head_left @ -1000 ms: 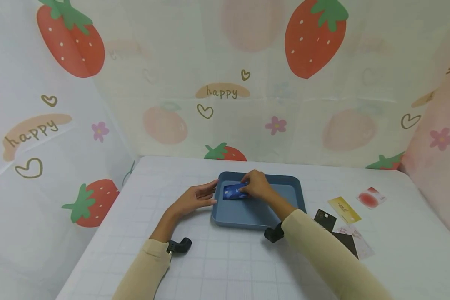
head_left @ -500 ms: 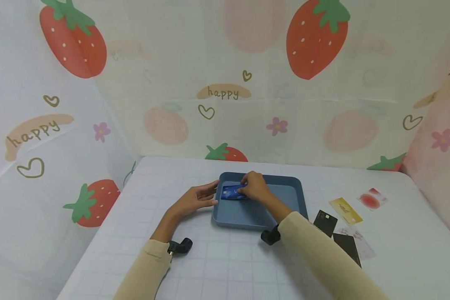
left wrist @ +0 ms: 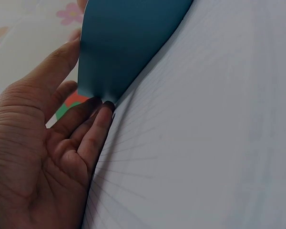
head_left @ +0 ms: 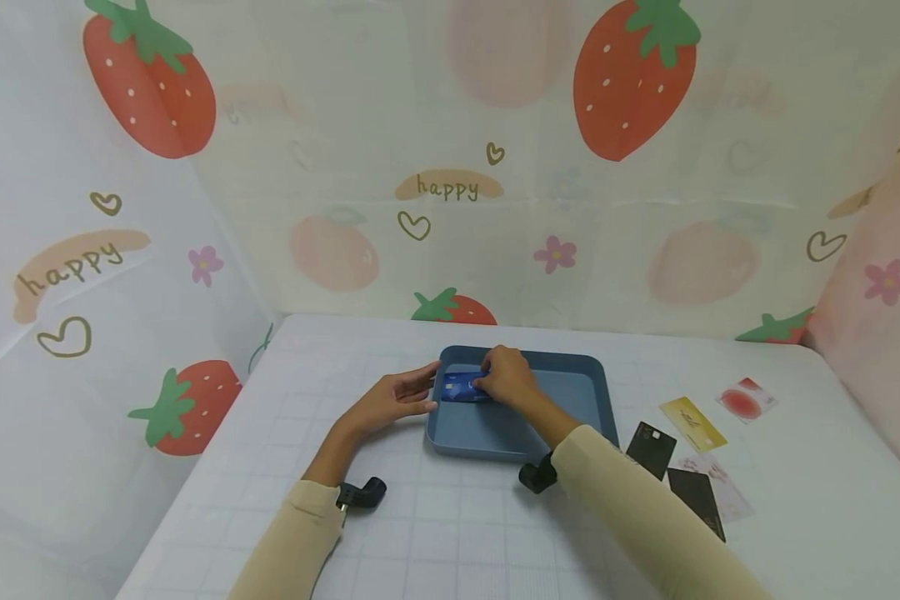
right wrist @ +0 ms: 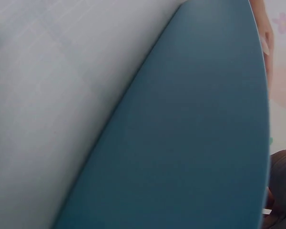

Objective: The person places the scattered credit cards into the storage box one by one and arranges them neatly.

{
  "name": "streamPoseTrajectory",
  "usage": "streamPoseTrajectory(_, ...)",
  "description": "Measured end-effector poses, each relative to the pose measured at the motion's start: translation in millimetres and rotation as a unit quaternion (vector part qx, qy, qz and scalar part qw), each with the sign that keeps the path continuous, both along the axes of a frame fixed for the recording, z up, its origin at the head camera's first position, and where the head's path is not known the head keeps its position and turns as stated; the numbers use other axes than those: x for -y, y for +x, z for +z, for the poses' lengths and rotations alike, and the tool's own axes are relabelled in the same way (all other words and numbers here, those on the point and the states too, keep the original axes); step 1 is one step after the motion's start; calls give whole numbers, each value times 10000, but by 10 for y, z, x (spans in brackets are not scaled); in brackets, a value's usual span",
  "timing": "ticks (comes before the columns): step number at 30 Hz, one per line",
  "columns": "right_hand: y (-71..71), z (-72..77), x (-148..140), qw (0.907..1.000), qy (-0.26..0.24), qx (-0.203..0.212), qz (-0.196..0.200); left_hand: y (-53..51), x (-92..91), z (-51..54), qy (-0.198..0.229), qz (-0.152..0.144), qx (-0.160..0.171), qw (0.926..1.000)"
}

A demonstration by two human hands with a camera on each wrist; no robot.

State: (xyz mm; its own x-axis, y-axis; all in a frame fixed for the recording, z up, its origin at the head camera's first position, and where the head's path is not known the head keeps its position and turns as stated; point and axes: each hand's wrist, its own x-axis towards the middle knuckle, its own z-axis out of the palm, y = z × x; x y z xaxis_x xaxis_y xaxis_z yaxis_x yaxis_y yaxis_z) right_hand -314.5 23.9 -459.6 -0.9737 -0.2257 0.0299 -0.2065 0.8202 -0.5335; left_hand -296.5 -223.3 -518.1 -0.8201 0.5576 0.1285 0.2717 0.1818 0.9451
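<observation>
A blue bank card (head_left: 461, 387) lies at the back left inside the blue-grey tray (head_left: 521, 433). My right hand (head_left: 512, 379) pinches its right end, covering that part. My left hand (head_left: 386, 404) is at the tray's left side, fingers mostly extended and touching the rim. From the left wrist, my left hand (left wrist: 52, 129) shows its fingertips against the tray's outer wall (left wrist: 128, 43). The right wrist view is mostly filled by the tray's front wall (right wrist: 181, 124); most of my right hand is hidden behind it.
To the right of the tray lie a gold card (head_left: 693, 423), a black card (head_left: 651, 450), another black card (head_left: 696, 502) overlapping a pale pink flowered card (head_left: 729, 487), and a red-and-white card (head_left: 747, 400). A strawberry-print cloth (head_left: 450, 250) stands behind the white table (head_left: 450, 525).
My right hand has shifted the blue card slightly left toward the tray's left wall, then nearly stopped. My left hand has stayed at the tray's side.
</observation>
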Motion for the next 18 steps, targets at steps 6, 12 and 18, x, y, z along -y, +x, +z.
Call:
streamPoseTrajectory(6, 16, -8, -10, 9999, 37, -106, 37, -4, 6, -14, -6, 13, -25, 10000)
streamPoseTrajectory(12, 48, 22, -12, 9999, 143, -76, 30, -9, 5, -28, 56, -40, 17, 10000)
streamPoseTrajectory(18, 70, 47, 1, 9998, 182, -16, -39, -3, 2, -11, 17, 17, 69, 10000)
